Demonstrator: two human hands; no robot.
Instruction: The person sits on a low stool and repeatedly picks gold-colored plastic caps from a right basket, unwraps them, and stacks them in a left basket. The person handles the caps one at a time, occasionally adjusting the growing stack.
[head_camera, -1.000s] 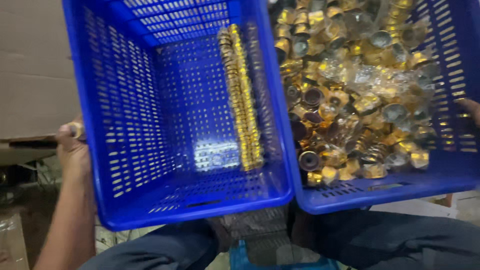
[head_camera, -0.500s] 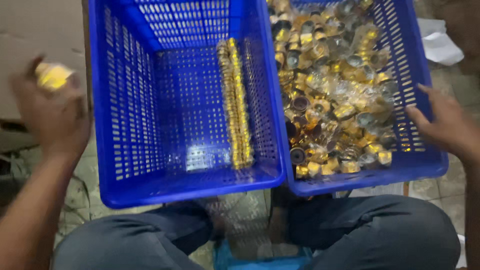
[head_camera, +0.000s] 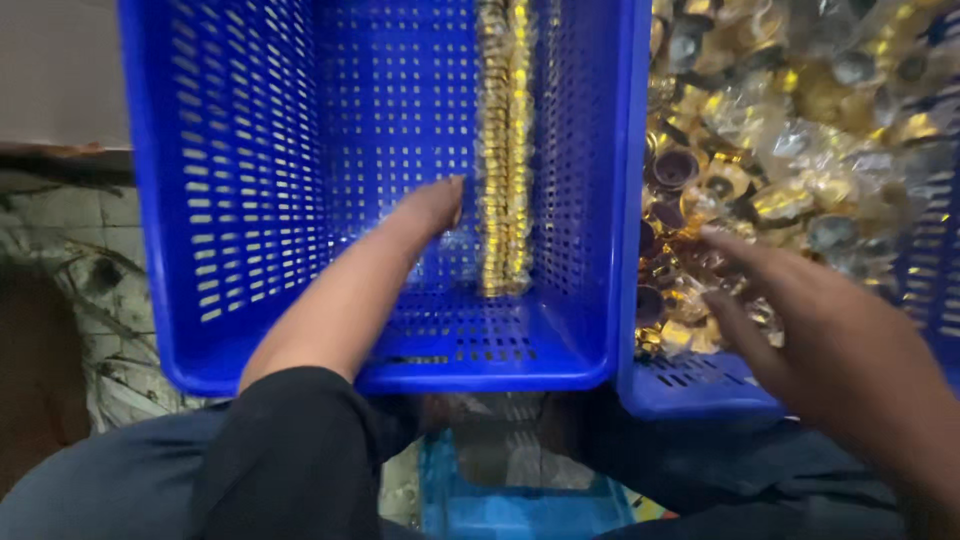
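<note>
Gold caps (head_camera: 503, 150), stacked in two neat rows, lay along the floor of the left blue crate (head_camera: 190, 200), toward its right wall. Half a second before, my left hand (head_camera: 432, 205) had been outside that crate, off to its left and raised, with a small gold piece in it; it was now down inside the crate, its fingers (head_camera: 452, 190) reaching to the near end of the rows. I judged that the piece had been carried in to join the stack, though I could not see it in the hand any more. Those fingers were pointed away from the camera; I could not tell whether they were closed on anything or spread.

My right hand (head_camera: 820, 330) had also moved, from the right rim of the right blue crate (head_camera: 690, 385) to above its heap of loose gold caps and clear wrappers (head_camera: 800, 130). Its fingers (head_camera: 735, 245) were spread apart and held nothing, with the nearest loose pieces just under and ahead of the fingertips.

The stacked rows lay just right of my left fingertips, touching or nearly so.
</note>
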